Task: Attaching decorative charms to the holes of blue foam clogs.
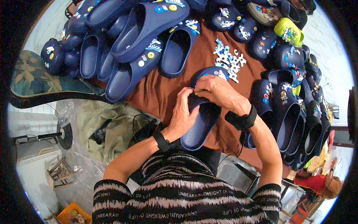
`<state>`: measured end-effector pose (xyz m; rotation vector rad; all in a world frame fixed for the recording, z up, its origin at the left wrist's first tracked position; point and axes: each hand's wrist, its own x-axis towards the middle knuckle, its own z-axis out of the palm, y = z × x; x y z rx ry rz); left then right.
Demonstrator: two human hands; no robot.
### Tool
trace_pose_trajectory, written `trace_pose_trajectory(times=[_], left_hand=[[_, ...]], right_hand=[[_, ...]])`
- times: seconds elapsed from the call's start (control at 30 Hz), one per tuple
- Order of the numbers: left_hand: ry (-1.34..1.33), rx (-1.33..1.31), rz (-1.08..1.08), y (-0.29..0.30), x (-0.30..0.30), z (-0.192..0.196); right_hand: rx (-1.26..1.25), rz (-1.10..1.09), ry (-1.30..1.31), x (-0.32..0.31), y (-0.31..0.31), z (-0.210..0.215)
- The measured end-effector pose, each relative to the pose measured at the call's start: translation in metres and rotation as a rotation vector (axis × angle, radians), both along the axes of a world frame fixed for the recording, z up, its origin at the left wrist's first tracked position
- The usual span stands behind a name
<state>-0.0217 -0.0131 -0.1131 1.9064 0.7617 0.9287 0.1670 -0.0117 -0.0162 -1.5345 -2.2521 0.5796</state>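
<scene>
A navy slip-on clog (200,128) lies in front of me, its open heel toward my body and its toe pointing away. My left hand (182,115) grips it along the left side, thumb at the inner edge and fingertips on the upper. Bent over the upper, my right hand (218,91) has its fingers pinched together close to the left fingertips. A speck of yellow shows under them, but what they pinch is mostly hidden. Blue and white charms decorate the toe. Just beyond lies a loose pile of white and blue shoe charms (232,61).
A brown cloth (149,99) covers the table. Navy clogs (145,28) with charms are heaped at the far left, and more navy clogs (285,112) line the right side. A lime-green clog (289,31) sits at the far right. A wooden stool (59,173) stands at the lower left.
</scene>
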Motion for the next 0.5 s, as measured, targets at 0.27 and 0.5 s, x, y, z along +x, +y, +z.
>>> trace_pose_trajectory(times=[0.27,0.5], left_hand=[[-0.004,-0.007,-0.007,-0.001,0.0,0.003],[-0.016,0.022,-0.01,-0.001,0.0,0.005]], right_hand=[[-0.207,0.006,-0.215,-0.006,0.006,0.01],[-0.056,-0.004,-0.308,-0.008,-0.007,-0.003]])
